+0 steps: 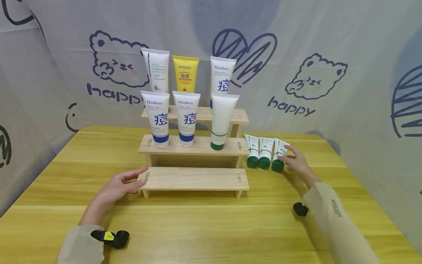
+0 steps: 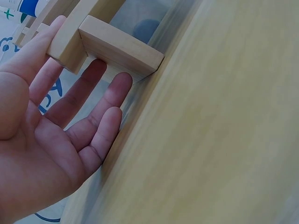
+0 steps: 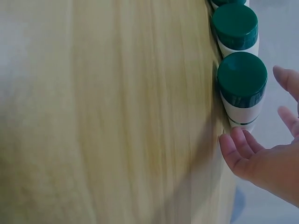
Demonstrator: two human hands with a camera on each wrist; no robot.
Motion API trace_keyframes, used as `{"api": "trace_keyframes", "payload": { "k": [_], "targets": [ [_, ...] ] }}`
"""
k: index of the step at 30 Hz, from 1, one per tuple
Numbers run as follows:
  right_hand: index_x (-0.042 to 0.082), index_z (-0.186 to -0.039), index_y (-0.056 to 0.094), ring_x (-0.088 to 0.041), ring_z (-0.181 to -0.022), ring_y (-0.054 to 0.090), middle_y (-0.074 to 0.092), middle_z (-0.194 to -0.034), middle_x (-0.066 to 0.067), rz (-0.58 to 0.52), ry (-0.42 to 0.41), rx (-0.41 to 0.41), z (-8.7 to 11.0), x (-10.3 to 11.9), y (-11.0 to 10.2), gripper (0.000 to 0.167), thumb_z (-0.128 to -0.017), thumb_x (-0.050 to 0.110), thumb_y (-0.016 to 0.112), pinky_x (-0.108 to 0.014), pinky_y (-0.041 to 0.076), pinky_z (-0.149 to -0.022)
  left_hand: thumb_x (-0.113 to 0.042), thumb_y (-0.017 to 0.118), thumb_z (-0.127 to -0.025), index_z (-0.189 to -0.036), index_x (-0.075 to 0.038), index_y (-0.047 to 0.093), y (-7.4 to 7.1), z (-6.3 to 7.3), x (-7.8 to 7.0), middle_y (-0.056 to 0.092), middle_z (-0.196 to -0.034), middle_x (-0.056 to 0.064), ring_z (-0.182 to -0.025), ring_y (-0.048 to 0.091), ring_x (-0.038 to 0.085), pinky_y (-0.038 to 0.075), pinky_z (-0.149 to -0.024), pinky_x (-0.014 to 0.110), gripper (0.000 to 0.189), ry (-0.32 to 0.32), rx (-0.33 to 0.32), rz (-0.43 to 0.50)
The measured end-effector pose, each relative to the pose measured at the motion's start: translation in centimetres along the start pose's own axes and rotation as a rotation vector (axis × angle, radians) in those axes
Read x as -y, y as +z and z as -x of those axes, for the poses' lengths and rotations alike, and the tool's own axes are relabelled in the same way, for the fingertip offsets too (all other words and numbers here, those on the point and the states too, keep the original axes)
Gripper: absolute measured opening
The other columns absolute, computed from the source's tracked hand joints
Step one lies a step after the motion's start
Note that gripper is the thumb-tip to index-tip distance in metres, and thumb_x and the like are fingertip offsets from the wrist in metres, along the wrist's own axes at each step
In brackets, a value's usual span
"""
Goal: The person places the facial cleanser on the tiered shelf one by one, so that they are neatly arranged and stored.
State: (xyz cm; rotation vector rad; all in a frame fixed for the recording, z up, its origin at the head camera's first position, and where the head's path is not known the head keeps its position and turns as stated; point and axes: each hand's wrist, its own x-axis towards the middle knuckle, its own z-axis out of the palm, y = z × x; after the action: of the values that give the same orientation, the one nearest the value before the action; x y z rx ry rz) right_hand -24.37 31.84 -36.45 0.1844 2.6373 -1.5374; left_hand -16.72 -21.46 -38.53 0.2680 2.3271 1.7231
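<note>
My left hand touches the left end of the lowest step of a wooden display stand. In the left wrist view, its thumb lies by the plank's edge and loosely bent fingers reach beside the leg. Over at the right, my right hand has its fingers spread around the rightmost white squeeze tube, which lies flat with its green cap facing me. The right wrist view has the fingertips close beside this tube, below its cap. Two similar tubes lie alongside it.
Two blue-banded white tubes and a green-capped tube stand on the middle step. Behind them, the top step bears a yellow tube between two white tubes. A printed cloth hangs behind the wooden table.
</note>
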Motion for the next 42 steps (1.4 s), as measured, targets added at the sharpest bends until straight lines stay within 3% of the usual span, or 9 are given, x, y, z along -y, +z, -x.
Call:
{"api": "trace_keyframes", "payload": {
  "k": [12,15,17,19,20,24,28,35,42],
  "targets": [
    [0.002,-0.141,0.019,-0.039,-0.123,0.029,0.015,-0.141,-0.029,0.015,0.009,0.124,-1.0,-0.7,0.1,0.071,-0.088,0.031,0.056,-0.051,0.03,-0.095,-0.023,0.057,-0.089,-0.136,-0.004,0.036,0.0,0.3,-0.4,0.029,-0.139,0.022,-0.109,0.043,0.031,0.045,-0.078,0.035,0.056,0.008,0.009,0.011],
    [0.005,-0.141,0.024,-0.026,-0.082,0.056,0.045,-0.119,-0.029,0.039,0.026,0.113,-1.3,-0.7,0.2,0.068,-0.088,0.033,0.056,-0.037,0.047,-0.075,-0.024,0.057,-0.089,-0.136,-0.004,0.035,0.0,0.4,-0.4,0.028,-0.139,0.022,-0.109,0.043,0.032,0.045,-0.079,0.035,0.056,0.004,0.01,0.013],
    [0.003,-0.14,0.026,-0.015,-0.05,0.046,0.058,-0.091,-0.018,0.046,0.023,0.102,-1.3,-0.6,0.2,0.065,-0.089,0.032,0.054,-0.028,0.044,-0.054,-0.024,0.057,-0.089,-0.136,-0.004,0.035,0.0,0.3,-0.3,0.028,-0.139,0.023,-0.109,0.043,0.032,0.045,-0.079,0.035,0.056,0.005,0.011,0.017],
    [0.003,-0.139,0.027,-0.007,-0.038,0.026,0.055,-0.067,-0.004,0.033,0.031,0.086,-1.4,-0.5,0.3,0.061,-0.09,0.027,0.053,-0.024,0.033,-0.042,-0.023,0.057,-0.088,-0.136,-0.003,0.035,-0.1,0.3,-0.3,0.028,-0.139,0.023,-0.109,0.044,0.032,0.045,-0.079,0.035,0.057,0.004,0.011,0.021],
    [0.002,-0.139,0.028,-0.006,-0.038,0.026,0.052,-0.064,0.0,0.027,0.036,0.079,-1.4,-0.5,0.4,0.06,-0.09,0.026,0.053,-0.023,0.033,-0.042,-0.023,0.057,-0.088,-0.136,-0.003,0.035,-0.1,0.3,-0.2,0.028,-0.139,0.023,-0.109,0.044,0.032,0.045,-0.079,0.035,0.057,0.004,0.011,0.024],
    [0.001,-0.137,0.032,-0.006,-0.048,0.04,0.058,-0.085,-0.015,-0.002,0.057,0.028,-1.4,-0.4,0.7,0.057,-0.089,0.022,0.055,-0.023,0.042,-0.049,-0.024,0.058,-0.088,-0.136,-0.003,0.035,-0.1,0.2,-0.2,0.029,-0.138,0.023,-0.107,0.046,0.029,0.045,-0.079,0.035,0.057,0.0,0.008,0.026],
    [0.001,-0.138,0.031,-0.009,-0.069,0.052,0.04,-0.122,-0.032,-0.033,0.094,0.016,-1.4,-0.2,1.0,0.058,-0.089,0.021,0.055,-0.026,0.049,-0.063,-0.025,0.058,-0.088,-0.136,-0.003,0.035,-0.1,0.2,-0.3,0.029,-0.138,0.024,-0.105,0.047,0.028,0.045,-0.079,0.035,0.057,-0.007,0.007,0.021],
    [0.001,-0.138,0.03,-0.008,-0.068,0.054,0.029,-0.133,-0.03,-0.019,0.128,-0.012,-1.6,0.2,1.0,0.055,-0.091,0.017,0.051,-0.025,0.05,-0.063,-0.026,0.058,-0.088,-0.137,-0.004,0.035,-0.2,0.3,-0.4,0.028,-0.138,0.024,-0.107,0.046,0.03,0.044,-0.08,0.035,0.058,-0.02,0.01,0.015],
    [-0.002,-0.14,0.022,-0.006,-0.07,0.051,0.024,-0.135,-0.031,-0.102,0.11,-0.023,-1.2,0.5,0.9,0.056,-0.09,0.007,0.045,-0.021,0.048,-0.063,-0.026,0.058,-0.088,-0.136,-0.003,0.035,-0.2,0.4,-0.4,0.03,-0.138,0.024,-0.108,0.045,0.031,0.044,-0.08,0.035,0.059,-0.019,0.01,0.017]
  ]
}}
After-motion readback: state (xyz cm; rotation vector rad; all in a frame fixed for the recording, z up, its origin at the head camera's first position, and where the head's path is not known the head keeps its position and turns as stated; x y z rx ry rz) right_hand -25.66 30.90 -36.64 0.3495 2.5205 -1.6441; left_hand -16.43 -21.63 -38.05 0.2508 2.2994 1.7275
